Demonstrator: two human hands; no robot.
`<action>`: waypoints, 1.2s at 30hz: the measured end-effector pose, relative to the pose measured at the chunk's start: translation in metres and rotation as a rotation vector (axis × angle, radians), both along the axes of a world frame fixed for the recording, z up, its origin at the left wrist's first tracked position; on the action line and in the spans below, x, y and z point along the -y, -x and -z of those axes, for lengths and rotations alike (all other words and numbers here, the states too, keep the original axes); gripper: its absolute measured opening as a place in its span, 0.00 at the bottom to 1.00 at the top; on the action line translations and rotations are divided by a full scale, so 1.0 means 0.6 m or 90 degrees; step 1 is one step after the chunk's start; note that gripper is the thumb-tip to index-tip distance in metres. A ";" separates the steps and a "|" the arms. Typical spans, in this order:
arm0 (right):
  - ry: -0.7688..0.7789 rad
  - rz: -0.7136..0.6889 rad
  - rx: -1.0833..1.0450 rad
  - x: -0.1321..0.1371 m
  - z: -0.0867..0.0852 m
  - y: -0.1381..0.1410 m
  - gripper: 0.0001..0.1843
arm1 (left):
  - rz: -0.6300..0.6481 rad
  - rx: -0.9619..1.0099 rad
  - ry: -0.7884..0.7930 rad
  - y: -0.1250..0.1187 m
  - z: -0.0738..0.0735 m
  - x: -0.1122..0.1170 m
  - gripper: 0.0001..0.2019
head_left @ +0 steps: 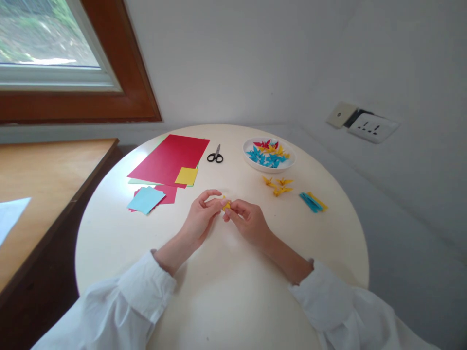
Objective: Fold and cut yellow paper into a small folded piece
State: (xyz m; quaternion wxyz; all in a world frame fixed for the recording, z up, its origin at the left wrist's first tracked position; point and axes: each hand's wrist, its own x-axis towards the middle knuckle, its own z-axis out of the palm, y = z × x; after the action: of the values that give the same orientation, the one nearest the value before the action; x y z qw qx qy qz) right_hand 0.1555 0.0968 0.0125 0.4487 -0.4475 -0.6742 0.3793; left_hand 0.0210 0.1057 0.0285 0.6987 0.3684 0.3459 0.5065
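Observation:
Between my two hands is a small piece of folded yellow paper (226,205), mostly covered by fingertips. My left hand (204,211) pinches it from the left with thumb and finger. From the other side my right hand (248,218) grips it, the fingers curled in. Both hands are just above the middle of the round table. To the right lie several yellow paper cranes (279,186). Beyond them a white plate (272,170) holds many red, yellow and blue paper cranes (268,156).
Folded blue and yellow paper strips (313,202) lie at the right. Black-handled scissors (215,155) rest at the back. Large red sheets (171,158), a yellow square (187,176) and light blue squares (146,200) are on the left of the white table (219,301). A wall stands behind.

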 end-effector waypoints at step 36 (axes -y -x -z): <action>-0.056 -0.013 0.066 -0.006 0.003 -0.007 0.08 | 0.010 -0.157 -0.080 0.019 -0.008 -0.012 0.07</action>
State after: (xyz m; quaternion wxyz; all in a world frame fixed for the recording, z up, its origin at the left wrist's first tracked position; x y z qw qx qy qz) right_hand 0.1599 0.1004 0.0106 0.4281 -0.4395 -0.7173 0.3303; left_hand 0.0096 0.1128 0.0334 0.6301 0.4736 0.3939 0.4727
